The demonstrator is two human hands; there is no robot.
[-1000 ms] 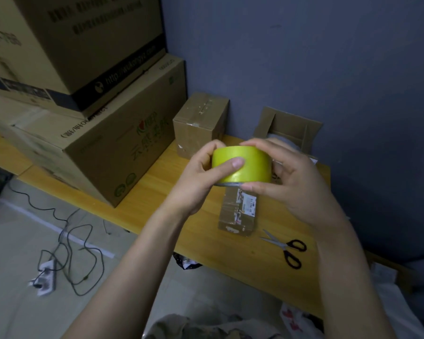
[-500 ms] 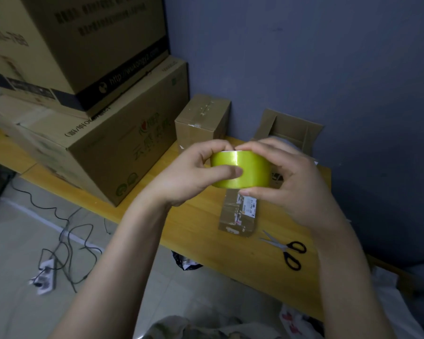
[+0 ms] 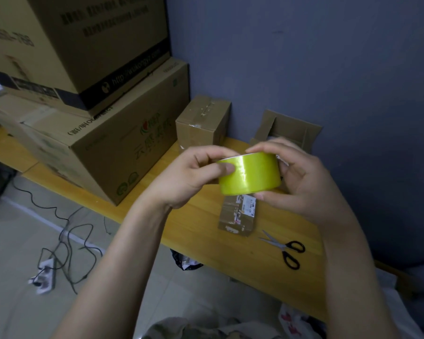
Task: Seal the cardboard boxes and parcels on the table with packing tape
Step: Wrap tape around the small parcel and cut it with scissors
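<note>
I'm holding the tape roll up in the air above the tabletop. My left hand is clasping its left rim, fingers curled and thumb pressing on the glossy face. My right hand is gripping the other side. I'm probably hunting for the loose end, and I can't see one. The risk is a nail splitting off a thin sliver instead of the full width. The flat parcel is waiting directly below, with the scissors lying just beside it.
</note>
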